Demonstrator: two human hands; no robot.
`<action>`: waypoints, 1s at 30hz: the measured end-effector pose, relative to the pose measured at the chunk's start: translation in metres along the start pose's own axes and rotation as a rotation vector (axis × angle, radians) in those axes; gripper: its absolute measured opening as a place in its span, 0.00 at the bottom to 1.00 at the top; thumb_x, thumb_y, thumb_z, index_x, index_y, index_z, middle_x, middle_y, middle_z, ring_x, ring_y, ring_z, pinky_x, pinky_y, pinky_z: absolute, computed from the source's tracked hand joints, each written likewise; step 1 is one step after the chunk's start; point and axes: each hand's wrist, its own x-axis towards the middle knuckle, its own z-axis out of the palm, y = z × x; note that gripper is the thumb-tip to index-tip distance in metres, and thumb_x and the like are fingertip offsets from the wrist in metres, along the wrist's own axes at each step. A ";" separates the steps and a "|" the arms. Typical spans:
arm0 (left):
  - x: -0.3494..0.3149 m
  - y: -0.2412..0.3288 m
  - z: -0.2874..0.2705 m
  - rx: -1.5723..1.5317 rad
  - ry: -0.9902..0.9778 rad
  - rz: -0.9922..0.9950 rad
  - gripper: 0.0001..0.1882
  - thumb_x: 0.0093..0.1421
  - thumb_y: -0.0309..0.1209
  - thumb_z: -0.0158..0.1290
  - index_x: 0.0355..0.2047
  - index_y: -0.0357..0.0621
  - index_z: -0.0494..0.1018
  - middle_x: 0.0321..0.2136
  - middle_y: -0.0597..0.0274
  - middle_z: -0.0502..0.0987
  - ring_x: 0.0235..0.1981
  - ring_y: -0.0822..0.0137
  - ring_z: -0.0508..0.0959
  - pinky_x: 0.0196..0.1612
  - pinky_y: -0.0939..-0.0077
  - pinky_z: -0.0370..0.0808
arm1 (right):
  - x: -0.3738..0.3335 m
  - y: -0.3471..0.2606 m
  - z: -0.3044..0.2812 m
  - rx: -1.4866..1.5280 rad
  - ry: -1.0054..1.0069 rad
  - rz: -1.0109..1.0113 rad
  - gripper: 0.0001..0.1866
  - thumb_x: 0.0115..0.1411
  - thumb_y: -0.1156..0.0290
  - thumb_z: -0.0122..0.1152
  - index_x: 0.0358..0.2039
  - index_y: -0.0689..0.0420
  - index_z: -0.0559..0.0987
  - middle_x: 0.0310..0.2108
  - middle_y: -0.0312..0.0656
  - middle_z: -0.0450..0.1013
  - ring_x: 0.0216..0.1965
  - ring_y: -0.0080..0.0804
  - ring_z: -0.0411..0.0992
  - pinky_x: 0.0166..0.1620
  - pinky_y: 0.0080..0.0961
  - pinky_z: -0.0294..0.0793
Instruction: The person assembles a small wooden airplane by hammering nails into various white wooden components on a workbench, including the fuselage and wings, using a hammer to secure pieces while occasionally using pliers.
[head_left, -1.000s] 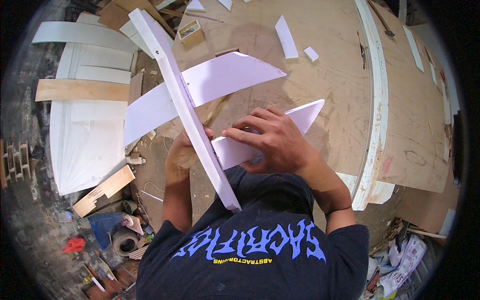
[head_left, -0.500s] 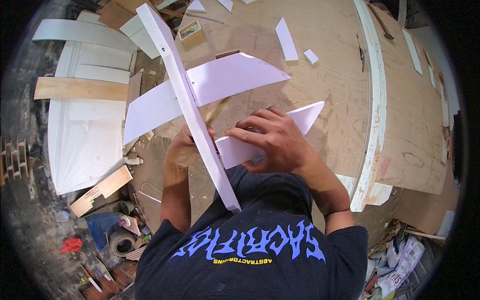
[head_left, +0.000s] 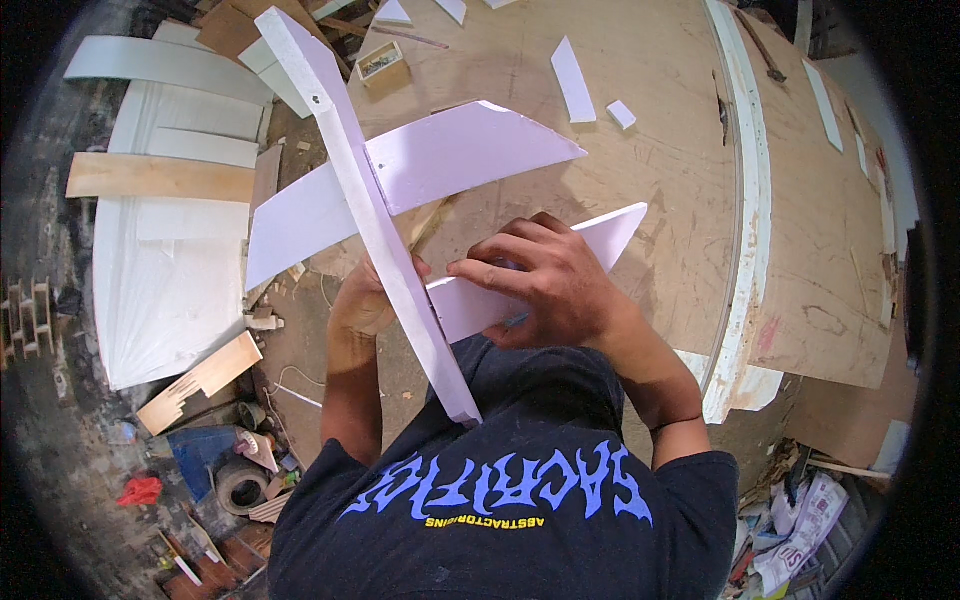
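Observation:
A long, narrow white board (head_left: pixel 388 240) stands on edge and slants toward my chest, with a dark hole near its far end. Across its middle lies a white crosspiece (head_left: pixel 460 155) with angled ends, reaching out on both sides. My left hand (head_left: pixel 362 300) is closed around the long board from its left side, most of its fingers hidden behind it. Nearer to me, my right hand (head_left: pixel 550 275) grips a shorter white board (head_left: pixel 618 232) with a pointed outer end. The inner end of that board meets the long board's right face. A bit of blue, not identifiable, shows under my right hand.
A plywood worktop (head_left: pixel 660 180) spreads ahead, bearing a small open box of hardware (head_left: pixel 383 66), white offcuts (head_left: pixel 573 80) and a long white strip (head_left: pixel 755 200). White panels (head_left: pixel 170 250) stand at left. A broken-ended plank (head_left: pixel 205 380) and a tape roll (head_left: pixel 242 488) lie lower left.
The long board's far end has tipped slightly left, and the crosspiece has turned a little with it. The shorter board's inner end has shifted slightly left, in my right hand's unchanged grip.

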 end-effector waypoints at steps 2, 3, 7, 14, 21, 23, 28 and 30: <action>0.000 0.001 0.002 0.041 0.038 -0.008 0.21 0.51 0.12 0.67 0.46 0.33 0.79 0.43 0.48 0.84 0.39 0.62 0.87 0.39 0.69 0.87 | 0.001 -0.001 -0.001 -0.004 0.000 -0.004 0.43 0.34 0.58 0.81 0.58 0.41 0.79 0.49 0.35 0.78 0.49 0.40 0.76 0.55 0.42 0.76; -0.001 0.001 0.003 0.084 0.063 -0.013 0.21 0.50 0.12 0.67 0.46 0.33 0.80 0.43 0.49 0.85 0.38 0.63 0.87 0.39 0.70 0.87 | 0.001 -0.001 -0.001 -0.010 0.002 -0.007 0.44 0.34 0.57 0.82 0.57 0.41 0.79 0.49 0.34 0.78 0.49 0.39 0.76 0.55 0.42 0.77; -0.004 0.003 0.007 0.273 0.159 -0.021 0.18 0.50 0.12 0.67 0.43 0.33 0.82 0.40 0.52 0.85 0.35 0.66 0.86 0.36 0.74 0.84 | 0.002 -0.001 -0.004 -0.027 -0.022 -0.044 0.44 0.33 0.56 0.82 0.57 0.44 0.79 0.48 0.35 0.78 0.49 0.39 0.76 0.53 0.41 0.77; -0.006 0.009 0.019 0.356 0.169 -0.014 0.17 0.47 0.14 0.70 0.40 0.33 0.83 0.39 0.54 0.85 0.33 0.68 0.86 0.35 0.78 0.83 | 0.005 -0.002 -0.003 -0.007 0.010 -0.095 0.45 0.33 0.56 0.83 0.57 0.47 0.78 0.48 0.37 0.77 0.49 0.40 0.76 0.53 0.40 0.77; 0.001 0.010 0.014 0.447 0.150 -0.042 0.18 0.48 0.18 0.71 0.41 0.32 0.83 0.39 0.55 0.84 0.36 0.70 0.84 0.37 0.79 0.81 | 0.006 0.005 0.008 0.015 0.024 -0.108 0.44 0.33 0.56 0.82 0.56 0.49 0.79 0.47 0.39 0.78 0.49 0.41 0.77 0.54 0.41 0.76; 0.007 0.005 0.021 0.486 0.157 -0.045 0.19 0.50 0.21 0.71 0.43 0.32 0.82 0.41 0.56 0.84 0.37 0.70 0.83 0.38 0.78 0.79 | 0.006 0.008 0.012 0.037 0.025 -0.106 0.44 0.33 0.56 0.82 0.56 0.49 0.79 0.48 0.39 0.79 0.49 0.40 0.77 0.56 0.41 0.75; 0.014 0.002 -0.015 0.389 -0.135 -0.066 0.26 0.52 0.31 0.74 0.50 0.35 0.80 0.49 0.58 0.81 0.44 0.68 0.79 0.42 0.77 0.76 | 0.008 0.012 0.019 0.060 0.049 -0.076 0.44 0.34 0.58 0.80 0.57 0.49 0.79 0.50 0.38 0.80 0.51 0.39 0.77 0.60 0.42 0.71; 0.014 0.004 -0.014 0.329 -0.181 -0.101 0.29 0.54 0.36 0.74 0.53 0.36 0.79 0.51 0.58 0.79 0.45 0.68 0.78 0.42 0.78 0.74 | 0.006 0.014 0.027 0.082 0.075 -0.053 0.42 0.35 0.60 0.80 0.57 0.50 0.80 0.50 0.39 0.80 0.52 0.40 0.77 0.61 0.43 0.70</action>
